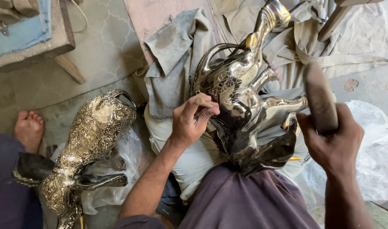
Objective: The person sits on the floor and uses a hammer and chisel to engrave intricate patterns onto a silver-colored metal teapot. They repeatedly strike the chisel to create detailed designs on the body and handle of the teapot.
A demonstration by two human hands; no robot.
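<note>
A dark wooden hammer (320, 98) is being gripped in the right hand (333, 142), raised. A thin chisel (203, 102) is being pinched by the left hand (189, 123) against the shiny silver metal horse figure (244, 97) on the lap; it is best held steady and struck squarely.

A: What lies around the grey cloth (172, 55)?

B: Left of it and lower, a finished engraved brass figure (90, 144) rests on clear plastic sheeting (130, 154). A bare foot (28, 129) sits further left of that.

A: And above?

B: A wooden stool with a blue cushion (26, 29) stands far to the cloth's upper left. To the cloth's right, pale crumpled fabric (350, 38) spreads out, with more clear plastic (372, 161) below it.
</note>
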